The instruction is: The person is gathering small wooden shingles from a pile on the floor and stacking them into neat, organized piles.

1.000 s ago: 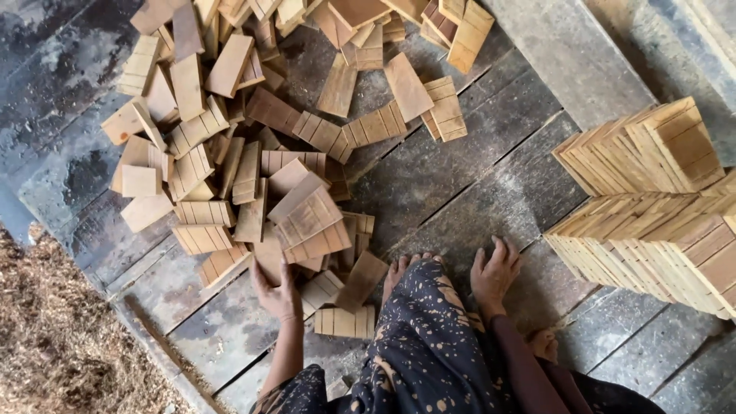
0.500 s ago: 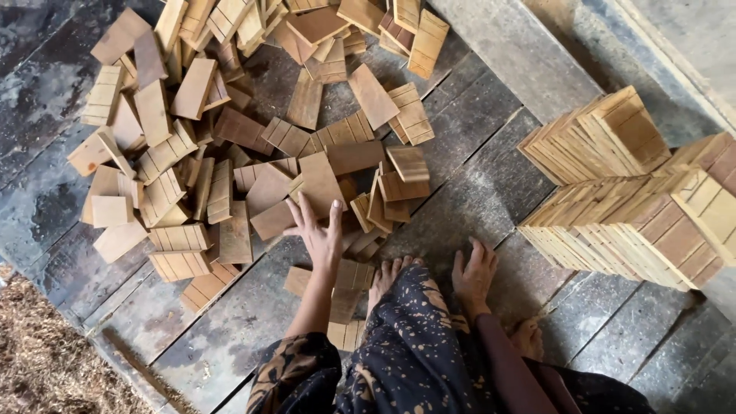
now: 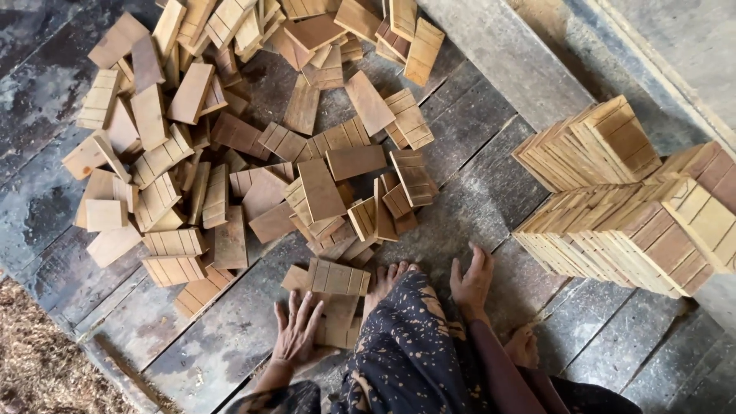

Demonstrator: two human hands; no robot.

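Lying flat, grooved wooden tiles [image 3: 335,277]

Soft, even daylight, faint shadows, sharp focus, no glare.

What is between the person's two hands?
In the head view, a bare foot and dark patterned cloth lie between the left hand and right hand.

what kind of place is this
Probably a small woodworking or sorting shed: loose wooden blocks lie heaped on a worn plank floor, neat stacks of blocks stand beside them, and sawdust covers one corner.
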